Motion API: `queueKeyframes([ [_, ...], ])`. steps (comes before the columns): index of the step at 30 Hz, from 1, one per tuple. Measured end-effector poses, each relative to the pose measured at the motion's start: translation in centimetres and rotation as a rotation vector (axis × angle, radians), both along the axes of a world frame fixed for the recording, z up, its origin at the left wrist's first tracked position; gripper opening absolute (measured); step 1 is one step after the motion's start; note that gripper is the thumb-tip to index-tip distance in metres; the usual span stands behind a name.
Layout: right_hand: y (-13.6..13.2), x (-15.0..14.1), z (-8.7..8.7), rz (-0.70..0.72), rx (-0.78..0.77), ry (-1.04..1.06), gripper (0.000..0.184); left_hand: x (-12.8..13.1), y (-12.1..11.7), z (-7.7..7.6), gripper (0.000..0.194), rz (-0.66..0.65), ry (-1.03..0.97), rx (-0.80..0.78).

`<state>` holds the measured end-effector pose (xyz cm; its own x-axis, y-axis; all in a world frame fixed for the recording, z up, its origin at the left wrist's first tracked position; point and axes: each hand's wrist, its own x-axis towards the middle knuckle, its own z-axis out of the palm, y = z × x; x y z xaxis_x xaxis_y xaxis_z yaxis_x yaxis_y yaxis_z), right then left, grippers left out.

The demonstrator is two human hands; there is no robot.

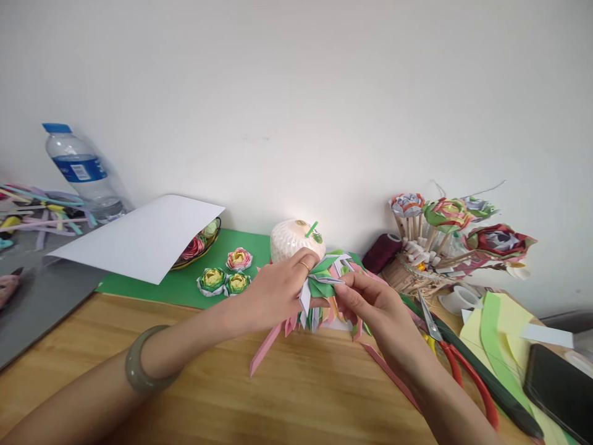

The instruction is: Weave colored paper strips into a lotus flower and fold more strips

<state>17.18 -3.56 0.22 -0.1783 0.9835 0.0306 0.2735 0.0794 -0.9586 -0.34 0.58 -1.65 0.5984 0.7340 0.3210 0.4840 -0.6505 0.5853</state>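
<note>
In the middle of the head view, my left hand (278,284) is closed around a green and white folded paper flower (323,278). My right hand (370,303) pinches one of its petals from the other side, thumb and fingers together. Below and behind both hands lies a heap of folded paper pieces (315,318) in pink, green and white, partly hidden. A long pink paper strip (266,351) sticks out of it towards the left front. Just behind my left hand stands a white ribbed round object (291,240) with a green stick on it.
Finished paper flowers (212,280) lie on a green sheet (152,287). White paper (139,238) covers part of a bowl. A water bottle (81,170) stands far left. Right are red-handled scissors (451,355), a thread spool (382,251), a basket of paper flowers (417,266) and a phone (558,389).
</note>
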Motion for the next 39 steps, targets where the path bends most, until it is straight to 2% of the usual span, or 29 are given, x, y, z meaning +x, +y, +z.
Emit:
queueKeyframes([
  [8,-0.1,0.2,-0.2,0.030,-0.023,0.047,0.035,0.4,-0.9,1.1,0.024,-0.043,-0.114,-0.154],
  [21,-0.8,-0.4,0.3,-0.021,0.040,-0.009,0.037,0.5,-1.4,0.9,0.016,-0.103,-0.341,-0.259],
  [29,-0.6,-0.5,0.0,0.026,-0.043,0.133,0.035,1.0,-1.9,0.6,0.018,-0.091,-0.483,-0.314],
  [31,-0.6,-0.5,-0.1,0.012,-0.037,0.129,0.035,0.9,-1.9,0.6,0.027,-0.101,-0.488,-0.394],
  [35,-0.7,-0.6,0.0,-0.101,0.020,0.073,0.033,0.7,-1.3,0.3,0.066,-0.222,-0.553,-0.723],
  [37,-0.9,-0.6,0.2,-0.140,0.059,0.023,0.035,0.7,-0.9,0.0,0.064,-0.224,-0.678,-0.859],
  [39,-0.9,-0.6,0.4,-0.173,0.113,-0.034,0.039,0.8,-0.6,-0.1,0.050,-0.213,-0.804,-0.965],
])
